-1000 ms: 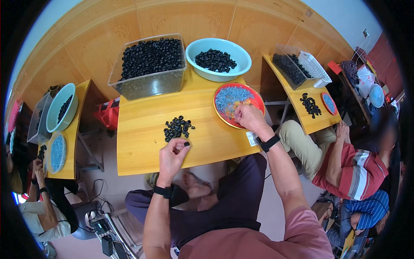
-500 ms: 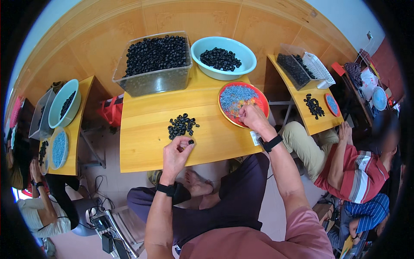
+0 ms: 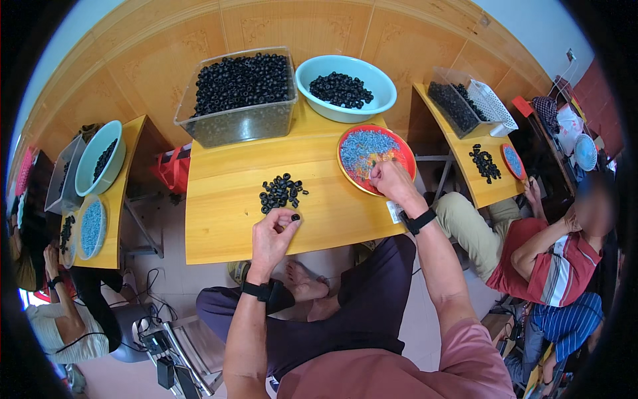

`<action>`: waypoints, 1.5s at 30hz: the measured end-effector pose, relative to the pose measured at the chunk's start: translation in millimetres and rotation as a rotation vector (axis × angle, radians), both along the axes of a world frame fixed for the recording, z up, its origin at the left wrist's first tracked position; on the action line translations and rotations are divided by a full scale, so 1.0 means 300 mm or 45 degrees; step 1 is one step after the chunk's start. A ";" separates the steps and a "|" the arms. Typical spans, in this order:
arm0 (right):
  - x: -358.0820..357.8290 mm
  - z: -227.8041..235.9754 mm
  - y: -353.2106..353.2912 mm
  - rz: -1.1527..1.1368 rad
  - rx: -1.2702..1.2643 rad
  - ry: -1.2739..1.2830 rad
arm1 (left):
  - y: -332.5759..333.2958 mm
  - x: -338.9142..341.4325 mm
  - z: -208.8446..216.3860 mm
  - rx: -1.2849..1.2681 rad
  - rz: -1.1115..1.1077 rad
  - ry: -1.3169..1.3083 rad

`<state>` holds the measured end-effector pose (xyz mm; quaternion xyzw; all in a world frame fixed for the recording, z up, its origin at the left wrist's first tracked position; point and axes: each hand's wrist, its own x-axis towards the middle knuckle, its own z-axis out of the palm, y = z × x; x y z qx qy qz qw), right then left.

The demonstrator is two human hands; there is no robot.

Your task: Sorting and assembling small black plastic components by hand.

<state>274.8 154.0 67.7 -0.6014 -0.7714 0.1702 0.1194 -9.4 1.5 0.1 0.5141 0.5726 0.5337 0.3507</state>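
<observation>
A panelled wall [image 3: 299, 30] backs the counter [image 3: 222, 176] and basin [image 3: 352, 115]; left fingers [image 3: 276, 219] clamp a black piece [image 3: 296, 217] (right fingers [image 3: 377, 172]: can't tell).

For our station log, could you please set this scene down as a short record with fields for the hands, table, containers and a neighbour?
Left hand: holds one black piece at thumb and fingertips
Right hand: fingers at the round red tray of small blue pieces; grip unclear
Table: yellow wood, loose black pile just beyond the left hand
Far side: clear bin and pale blue basin, both holding black pieces
Neighbour: person in a red shirt, to the right
</observation>
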 end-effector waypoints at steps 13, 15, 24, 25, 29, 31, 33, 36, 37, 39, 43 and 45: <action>-0.349 -0.033 -0.316 0.499 0.384 0.572 | 0.008 -0.002 0.008 -0.013 -0.093 -0.492; -0.391 -0.066 -0.334 0.505 0.409 0.581 | 0.006 -0.007 0.011 -0.039 -0.122 -0.577; -0.441 -0.131 -0.366 0.507 0.623 0.575 | 0.006 -0.015 0.015 -0.036 -0.063 -0.568; -0.442 -0.135 -0.366 0.518 0.662 0.571 | 0.007 -0.013 0.015 -0.027 -0.028 -0.562; -0.439 -0.152 -0.355 0.514 0.710 0.585 | 0.007 -0.014 0.011 -0.049 -0.055 -0.479; -0.425 -0.161 -0.342 0.427 0.635 0.600 | 0.008 0.005 0.008 -0.021 0.023 -0.588; -0.406 -0.179 -0.320 0.364 0.547 0.665 | -0.003 0.001 0.015 -0.023 0.008 -0.325; -0.376 -0.195 -0.300 0.285 0.396 0.722 | -0.020 0.014 0.044 -0.025 -0.031 0.001; -0.371 -0.198 -0.296 0.273 0.333 0.718 | -0.024 0.018 0.059 -0.057 -0.074 0.120; -0.370 -0.202 -0.298 0.291 0.337 0.711 | -0.028 0.020 0.061 -0.055 -0.129 0.263; -0.372 -0.208 -0.303 0.305 0.346 0.719 | -0.027 0.028 0.054 0.076 -0.173 0.468; -0.371 -0.205 -0.303 0.311 0.348 0.723 | -0.028 0.027 0.057 0.048 -0.176 0.463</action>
